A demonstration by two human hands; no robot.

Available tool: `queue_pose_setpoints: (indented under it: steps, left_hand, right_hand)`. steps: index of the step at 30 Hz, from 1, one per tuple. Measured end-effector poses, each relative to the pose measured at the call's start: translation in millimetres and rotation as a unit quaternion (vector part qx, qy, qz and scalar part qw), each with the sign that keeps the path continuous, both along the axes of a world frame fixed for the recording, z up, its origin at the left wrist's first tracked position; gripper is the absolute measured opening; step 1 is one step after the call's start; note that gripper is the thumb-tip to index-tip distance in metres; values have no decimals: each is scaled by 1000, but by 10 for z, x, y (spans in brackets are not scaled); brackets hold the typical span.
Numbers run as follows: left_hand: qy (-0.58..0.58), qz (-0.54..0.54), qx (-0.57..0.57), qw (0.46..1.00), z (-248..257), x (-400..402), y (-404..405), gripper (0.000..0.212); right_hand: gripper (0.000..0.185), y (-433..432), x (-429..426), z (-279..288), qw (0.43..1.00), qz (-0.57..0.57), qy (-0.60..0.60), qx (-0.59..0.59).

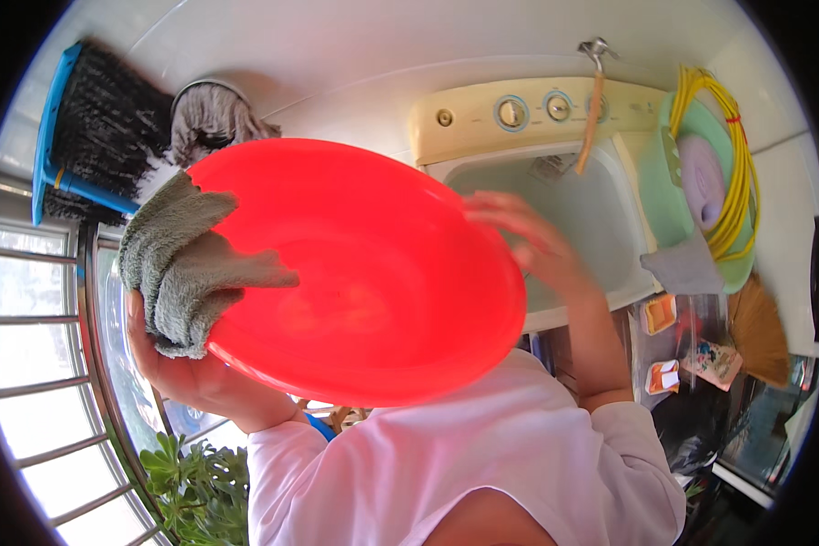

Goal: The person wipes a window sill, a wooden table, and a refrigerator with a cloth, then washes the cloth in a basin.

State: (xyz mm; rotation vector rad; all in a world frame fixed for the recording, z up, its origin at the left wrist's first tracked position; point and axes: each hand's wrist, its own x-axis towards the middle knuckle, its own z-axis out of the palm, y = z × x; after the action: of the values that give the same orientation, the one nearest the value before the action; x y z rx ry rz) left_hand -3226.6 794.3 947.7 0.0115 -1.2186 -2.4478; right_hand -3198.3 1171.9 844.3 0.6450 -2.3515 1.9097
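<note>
A red plastic basin (355, 273) is held up, tilted, in front of my chest. At its left rim my left hand (177, 379) grips it, with a grey-green towel (184, 273) draped over the rim between palm and basin. Part of the towel hangs down inside. My right hand (519, 228), somewhat blurred, is at the basin's upper right rim with fingers spread; whether they touch the rim is hard to tell. Behind that hand lies the open tub (587, 225) of a cream washing machine (471, 116), which holds cloudy water.
A tap (597, 49) with a short hose (590, 123) hangs over the tub. On the right sits a green basin (655, 184) with a coiled yellow hose (744, 170) and grey cloth (686, 266). A broom (102, 123), mop (211, 116), barred window (27, 348) and plant (198, 484) are left.
</note>
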Motion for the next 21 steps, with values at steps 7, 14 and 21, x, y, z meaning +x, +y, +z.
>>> queue_pose_setpoints:
  steps: [7,14,21]
  left_hand:
    - [-52,-197,132,970,-113,-205,693,40]
    - [-128,-432,187,873,-463,-477,1481,34]
    - [-139,-508,48,848,-973,-855,1916,32]
  right_hand:
    - [43,367,868,426,966,-95,139,198]
    - [26,904,1348,76,945,-292,109,97]
    - [45,1170,1457,317,944,-268,-71,182]
